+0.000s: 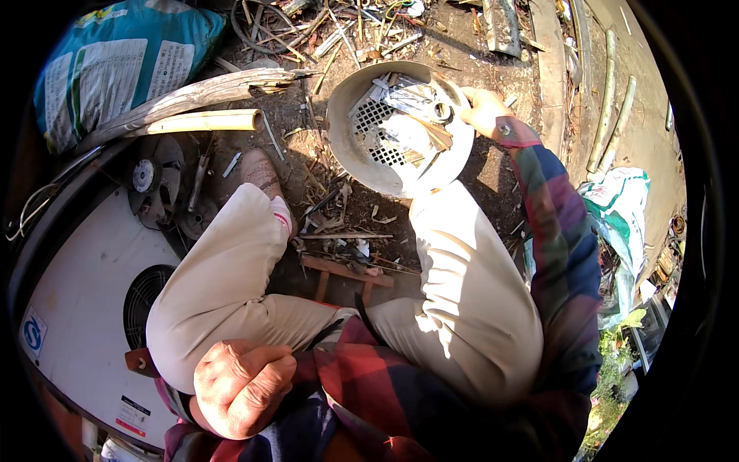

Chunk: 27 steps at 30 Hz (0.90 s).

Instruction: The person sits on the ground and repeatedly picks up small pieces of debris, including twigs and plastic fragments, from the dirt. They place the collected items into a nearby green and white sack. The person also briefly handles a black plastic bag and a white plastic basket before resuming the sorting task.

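My right hand (486, 112) grips the right rim of a round, pale plastic basket (346, 160) with a grid of square holes in its bottom. The basket is held above the dirt ground, just beyond my right knee. Inside it lie whitish strips (408, 96), a small ring-shaped piece (440, 112) and several thin brown slats (437, 137). Close to my body, my left hand (242, 385) is closed over my left thigh with its fingers curled in. Whatever those fingers hold, if anything, is hidden.
A teal and white sack (127, 65) stands far left beside a weathered log (192, 91) and a bamboo pole (200, 123). Left of me is a large white panel (85, 269) with a black round grille (146, 300). Wood scraps litter the ground. A green-white plastic bag (622, 223) lies right.
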{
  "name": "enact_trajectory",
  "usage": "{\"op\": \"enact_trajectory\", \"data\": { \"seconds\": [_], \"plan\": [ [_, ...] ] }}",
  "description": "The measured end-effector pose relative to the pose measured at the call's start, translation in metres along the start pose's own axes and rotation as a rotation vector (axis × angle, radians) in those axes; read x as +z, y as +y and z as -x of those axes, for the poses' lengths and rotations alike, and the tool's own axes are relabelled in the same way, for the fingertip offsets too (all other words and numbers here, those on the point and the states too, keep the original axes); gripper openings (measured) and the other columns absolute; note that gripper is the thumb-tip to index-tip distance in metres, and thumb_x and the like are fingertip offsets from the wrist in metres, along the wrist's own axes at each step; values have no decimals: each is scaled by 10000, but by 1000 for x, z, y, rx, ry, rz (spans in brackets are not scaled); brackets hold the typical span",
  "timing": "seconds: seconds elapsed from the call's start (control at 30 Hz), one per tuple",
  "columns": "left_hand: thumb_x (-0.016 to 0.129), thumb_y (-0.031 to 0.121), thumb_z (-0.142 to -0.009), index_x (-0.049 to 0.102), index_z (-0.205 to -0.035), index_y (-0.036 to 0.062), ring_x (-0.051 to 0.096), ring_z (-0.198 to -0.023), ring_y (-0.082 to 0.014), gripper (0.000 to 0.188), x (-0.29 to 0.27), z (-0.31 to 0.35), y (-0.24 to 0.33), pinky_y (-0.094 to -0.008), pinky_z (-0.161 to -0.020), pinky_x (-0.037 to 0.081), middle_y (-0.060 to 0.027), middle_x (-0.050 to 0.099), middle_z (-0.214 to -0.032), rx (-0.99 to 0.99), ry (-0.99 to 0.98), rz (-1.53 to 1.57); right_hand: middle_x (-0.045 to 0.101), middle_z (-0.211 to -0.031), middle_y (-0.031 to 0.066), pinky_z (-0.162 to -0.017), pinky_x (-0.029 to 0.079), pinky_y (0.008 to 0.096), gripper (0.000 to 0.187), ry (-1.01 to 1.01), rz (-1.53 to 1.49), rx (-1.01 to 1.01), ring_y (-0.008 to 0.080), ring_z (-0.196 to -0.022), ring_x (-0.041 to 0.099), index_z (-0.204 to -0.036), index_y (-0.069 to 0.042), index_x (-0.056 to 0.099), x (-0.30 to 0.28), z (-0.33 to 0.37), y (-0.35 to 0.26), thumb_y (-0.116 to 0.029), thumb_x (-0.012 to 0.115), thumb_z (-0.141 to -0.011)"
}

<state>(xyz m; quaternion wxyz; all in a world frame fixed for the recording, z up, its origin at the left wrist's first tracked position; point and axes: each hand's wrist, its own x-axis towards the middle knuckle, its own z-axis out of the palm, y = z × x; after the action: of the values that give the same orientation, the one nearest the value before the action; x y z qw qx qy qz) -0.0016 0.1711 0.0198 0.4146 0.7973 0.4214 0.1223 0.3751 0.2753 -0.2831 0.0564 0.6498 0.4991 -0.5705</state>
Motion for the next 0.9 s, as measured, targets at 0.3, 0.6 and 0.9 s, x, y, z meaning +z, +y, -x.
{"op": "enact_trajectory", "data": {
  "seconds": [0.3, 0.6, 0.9],
  "plan": [
    [731, 35, -568, 650, -928, -26, 620, -673, -228, 374, 3, 22, 3, -310, -602, 497, -144, 663, -834, -7, -12, 3, 666, -827, 91, -563, 509, 288, 386, 139, 82, -83, 127, -635, 612, -1184, -18, 573, 34, 1, 17, -121, 563, -812],
    [739, 47, -569, 653, -931, -18, 624, -691, -233, 378, -3, 23, 0, -313, -619, 504, -140, 666, -848, -43, -27, -9, 638, -1063, 240, -882, 468, 416, 456, 71, 214, -167, 372, -1013, 610, -1168, -8, 559, 35, -16, 8, -307, 603, -826],
    [741, 51, -573, 655, -935, -19, 624, -695, -235, 378, -4, 25, -3, -321, -620, 505, -140, 665, -848, -91, -15, -9, 625, -1064, 248, -880, 468, 442, 409, 224, 443, -205, 389, -1024, 596, -1124, 14, 552, 33, -25, -23, -272, 593, -834]
  ]
}}
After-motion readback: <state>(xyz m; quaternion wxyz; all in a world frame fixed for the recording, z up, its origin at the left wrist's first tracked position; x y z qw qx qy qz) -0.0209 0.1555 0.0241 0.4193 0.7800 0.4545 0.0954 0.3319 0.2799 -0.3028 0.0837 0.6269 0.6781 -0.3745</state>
